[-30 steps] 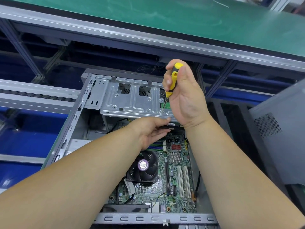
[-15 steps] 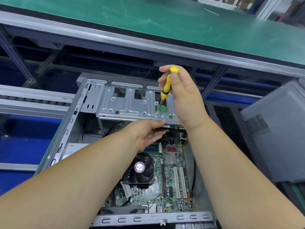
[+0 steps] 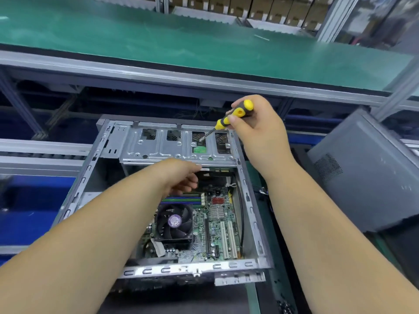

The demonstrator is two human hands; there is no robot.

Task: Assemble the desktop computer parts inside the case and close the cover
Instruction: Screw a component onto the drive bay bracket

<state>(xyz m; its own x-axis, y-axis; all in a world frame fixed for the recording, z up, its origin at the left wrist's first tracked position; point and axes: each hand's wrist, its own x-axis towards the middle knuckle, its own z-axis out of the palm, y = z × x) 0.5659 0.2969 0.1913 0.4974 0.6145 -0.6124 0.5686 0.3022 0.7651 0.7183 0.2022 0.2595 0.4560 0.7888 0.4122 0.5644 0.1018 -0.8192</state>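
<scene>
**Computer case open on bench, screwdriver over drive cage**

Computer case lies on its side, cover off, open face up, at the near edge of the work surface. Its bent metal rim frames the opening on all four sides. Drive cage spans the far end of the opening; motherboard fills the floor, with the CPU fan toward the left.

Right hand is above the cage's right far corner, fingers curled around the yellow-and-black screwdriver. Shaft slants down and left; tip sits over a cage cut-out, contact not certain.

Left hand reaches in under the cage's near edge, fingers loosely curled; whether it grips anything cannot be told, fingertips partly hidden.

Grey side panel leans just right of the case. Green conveyor belt runs across beyond the far rim.
</scene>
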